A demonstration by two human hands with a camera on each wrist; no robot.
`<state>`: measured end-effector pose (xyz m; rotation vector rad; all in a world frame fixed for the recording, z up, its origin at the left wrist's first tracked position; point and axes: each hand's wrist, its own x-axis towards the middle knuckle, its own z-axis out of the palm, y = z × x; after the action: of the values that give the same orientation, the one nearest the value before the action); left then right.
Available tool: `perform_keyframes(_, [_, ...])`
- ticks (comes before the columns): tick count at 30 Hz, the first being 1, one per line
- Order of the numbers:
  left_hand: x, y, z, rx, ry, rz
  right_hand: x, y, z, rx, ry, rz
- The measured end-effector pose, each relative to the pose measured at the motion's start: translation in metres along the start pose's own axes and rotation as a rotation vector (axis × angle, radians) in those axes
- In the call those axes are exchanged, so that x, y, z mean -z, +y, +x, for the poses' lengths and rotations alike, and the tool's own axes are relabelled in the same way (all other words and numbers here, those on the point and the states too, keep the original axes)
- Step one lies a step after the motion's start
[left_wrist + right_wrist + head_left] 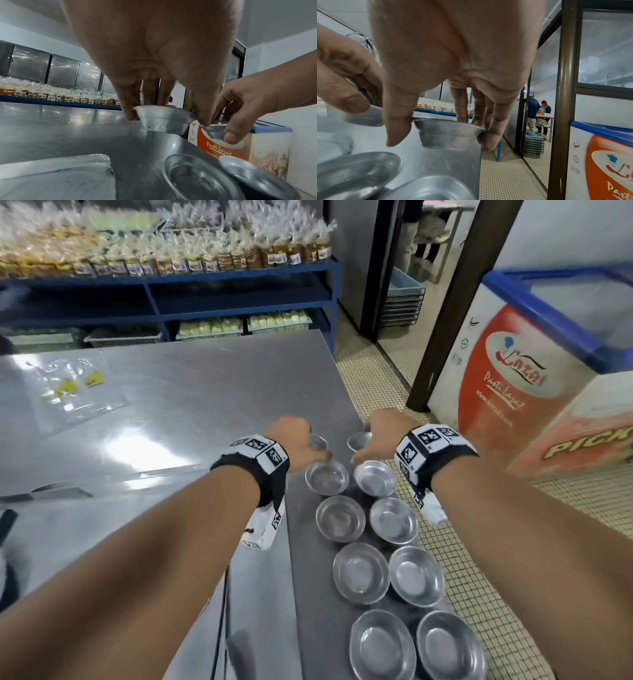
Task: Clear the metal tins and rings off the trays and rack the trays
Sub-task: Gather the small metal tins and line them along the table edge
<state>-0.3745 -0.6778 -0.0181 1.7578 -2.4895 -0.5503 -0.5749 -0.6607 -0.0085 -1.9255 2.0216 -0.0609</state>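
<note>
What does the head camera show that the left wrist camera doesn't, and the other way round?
Only the head view shows the two full rows of tins, the plastic bags on the table and the tiled floor.

Only the left wrist view shows the steel cabinets and the left hand's fingertips pinching a tin's rim.

Both show the right hand gripping another tin, and the freezer.

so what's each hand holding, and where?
Left hand pinches one small metal tin by its rim; right hand pinches another tin by its rim.
</note>
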Motion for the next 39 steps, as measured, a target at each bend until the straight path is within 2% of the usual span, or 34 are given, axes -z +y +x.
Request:
perform_keyframes(6, [-0.032, 0.004, 0.046, 0.014, 0.021, 0.007, -0.021, 0.011, 0.043, 0.008, -0.038, -0.016])
perform_keyframes(10, [-0.049, -0.001, 0.064, 0.015, 0.064, 0.019, -0.031, 0.013, 0.053, -0.003, -0.036, -0.02])
perform_keyframes(15, [-0.06, -0.006, 0.067, 0.002, 0.076, 0.032, -0.043, 0.01, 0.059, 0.026, -0.012, -0.05])
perform_keyframes(18, [-0.061, -0.007, 0.053, -0.012, 0.091, -0.039, -0.042, 0.007, 0.051, 0.031, 0.008, -0.063])
perform_keyframes(22, [-0.049, -0.01, 0.025, -0.011, 0.118, -0.051, -0.031, 0.001, 0.029, 0.016, 0.037, -0.095])
perform_keyframes(27, [-0.015, -0.014, -0.028, -0.019, 0.066, -0.043, -0.018, -0.023, -0.021, 0.038, 0.057, -0.139])
perform_keyframes(31, [0.007, -0.024, -0.091, 0.0, -0.017, -0.061, -0.011, -0.062, -0.078, 0.04, 0.038, -0.106])
perform_keyframes(35, [0.027, -0.041, -0.164, -0.001, -0.003, -0.055, -0.011, -0.107, -0.141, 0.039, 0.022, -0.06])
perform_keyframes(39, [0.039, -0.061, -0.245, -0.012, 0.02, -0.038, -0.02, -0.155, -0.213, 0.064, 0.084, -0.068])
